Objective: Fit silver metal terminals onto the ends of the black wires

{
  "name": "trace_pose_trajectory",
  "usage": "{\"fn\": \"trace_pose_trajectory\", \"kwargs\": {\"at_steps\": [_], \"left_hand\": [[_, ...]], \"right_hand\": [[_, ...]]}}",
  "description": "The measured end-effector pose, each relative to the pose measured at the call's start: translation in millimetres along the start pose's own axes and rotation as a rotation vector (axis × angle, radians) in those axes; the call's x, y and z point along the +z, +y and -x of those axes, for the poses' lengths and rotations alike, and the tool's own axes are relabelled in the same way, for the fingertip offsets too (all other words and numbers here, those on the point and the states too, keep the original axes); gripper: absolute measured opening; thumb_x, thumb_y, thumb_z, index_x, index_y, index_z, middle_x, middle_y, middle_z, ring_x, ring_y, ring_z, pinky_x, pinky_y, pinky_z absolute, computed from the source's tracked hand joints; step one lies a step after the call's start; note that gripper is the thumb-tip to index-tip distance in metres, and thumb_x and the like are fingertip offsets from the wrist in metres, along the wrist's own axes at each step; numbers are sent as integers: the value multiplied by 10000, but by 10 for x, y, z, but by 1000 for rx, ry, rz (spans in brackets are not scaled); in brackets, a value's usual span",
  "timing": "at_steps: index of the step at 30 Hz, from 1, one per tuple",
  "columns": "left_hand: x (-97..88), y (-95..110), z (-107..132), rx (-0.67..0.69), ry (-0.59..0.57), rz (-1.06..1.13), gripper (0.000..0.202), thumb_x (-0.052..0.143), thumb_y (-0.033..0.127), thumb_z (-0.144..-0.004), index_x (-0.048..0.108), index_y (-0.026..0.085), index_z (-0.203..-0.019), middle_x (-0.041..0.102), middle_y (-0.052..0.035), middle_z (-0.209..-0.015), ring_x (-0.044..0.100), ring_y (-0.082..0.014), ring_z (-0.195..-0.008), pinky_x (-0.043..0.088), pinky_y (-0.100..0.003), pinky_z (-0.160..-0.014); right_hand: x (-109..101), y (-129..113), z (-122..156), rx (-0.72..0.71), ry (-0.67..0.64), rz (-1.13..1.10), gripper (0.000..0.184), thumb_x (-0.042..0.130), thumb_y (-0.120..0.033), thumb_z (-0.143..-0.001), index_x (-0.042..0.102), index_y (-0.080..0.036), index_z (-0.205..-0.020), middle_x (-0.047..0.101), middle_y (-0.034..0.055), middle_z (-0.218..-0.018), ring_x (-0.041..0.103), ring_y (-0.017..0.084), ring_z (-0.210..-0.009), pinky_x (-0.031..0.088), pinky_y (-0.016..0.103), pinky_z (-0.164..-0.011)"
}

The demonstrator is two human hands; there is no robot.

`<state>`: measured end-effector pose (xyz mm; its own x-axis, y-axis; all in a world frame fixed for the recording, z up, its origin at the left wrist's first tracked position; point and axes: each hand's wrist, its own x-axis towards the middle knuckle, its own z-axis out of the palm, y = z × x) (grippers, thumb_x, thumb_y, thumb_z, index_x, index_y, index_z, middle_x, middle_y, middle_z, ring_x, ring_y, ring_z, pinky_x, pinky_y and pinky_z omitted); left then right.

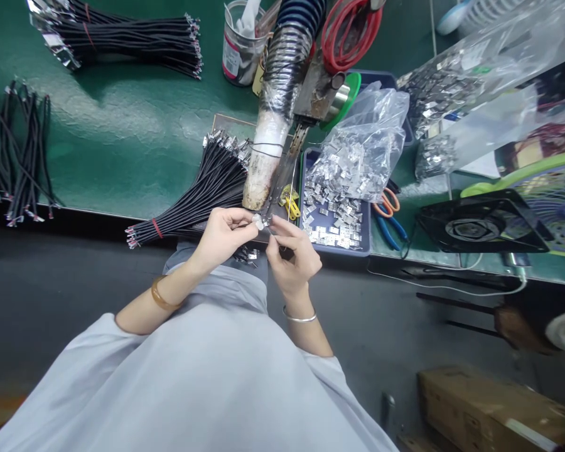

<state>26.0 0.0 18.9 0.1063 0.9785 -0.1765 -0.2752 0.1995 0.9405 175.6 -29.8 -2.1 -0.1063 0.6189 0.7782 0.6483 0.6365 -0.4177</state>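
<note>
1. Left hand [223, 235] has its fingers curled, and thumb and forefinger pinch a small metal clip [258, 220] just over the near edge of the table [122, 138].
2. Right hand [292, 254] meets it from the other side, with its fingertips pressed together on the same clip. The other fingers are folded under.
3. The clip sits between the two hands, just below the lower end of a plastic-wrapped hose [282, 100].
4. A blue tray [335, 250] lies just beside the right hand and holds a loose heap of shiny metal clips.
5. A clear plastic bag [371, 119] slumps into the far end of that tray, full of the same clips.
6. More clear bags [447, 88] of metal parts lie further right.
7. A glass jar [238, 44] stands at the far side with something white stuffed in it.
8. A bundle of black wires [202, 194], tied with a red band, fans out beside the left hand. A second bundle [132, 37] lies at the far edge, and loose wires [19, 150] lie at the far left.
9. Orange- and blue-handled cutters [388, 210] lie right of the tray. Beyond them are a black fan [483, 226] and a green fan [555, 201].
10. The table top is green and worn. The floor below is dark grey, with a cardboard box [494, 408] on it at the lower right.
</note>
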Motion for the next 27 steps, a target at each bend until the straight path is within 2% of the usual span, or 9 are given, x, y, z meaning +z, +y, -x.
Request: {"fn": "trace_pose_trajectory", "kwargs": {"at_steps": [3,10,16,22,27], "left_hand": [[34,4,9,19,29,-14,119,759,265,-609,745,148,-591,668,3,-561,576,-102,-560,497,-207,-574],[87,-11,49,73,101,-96,167,728,302,-653,731,137,-626,608,6,-574,475,-84,-543,398,-195,-509],[82,23,74,131,105,-154,170,706,286,-684,707,142,-593,368,63,-485,267,-51,-486,241,-204,-466],[104,7,88,110,101,-120,132,679,250,-663,714,130,-619,470,43,-520,307,-51,-495,261,-187,-453],[117,27,92,113,120,-142,141,670,260,-664,699,134,-608,424,54,-501,286,-50,-487,283,-183,-445]], "right_hand": [[3,-13,-10,70,-9,-7,158,660,-75,-922,612,-225,-942,809,86,-1125,809,179,-917,675,284,-772],[-10,-21,-53,103,-31,23,139,677,-95,-921,646,-229,-944,818,62,-1047,803,186,-945,651,290,-781],[-18,-49,-86,106,-39,14,125,687,-114,-913,669,-237,-931,806,63,-1103,798,200,-944,664,341,-813],[-36,-40,-81,117,-37,30,145,680,-122,-916,623,-241,-858,808,31,-987,795,190,-918,652,321,-770],[-31,-45,-102,132,-34,26,148,719,-102,-901,652,-233,-892,806,30,-980,790,179,-925,639,304,-783]]}}
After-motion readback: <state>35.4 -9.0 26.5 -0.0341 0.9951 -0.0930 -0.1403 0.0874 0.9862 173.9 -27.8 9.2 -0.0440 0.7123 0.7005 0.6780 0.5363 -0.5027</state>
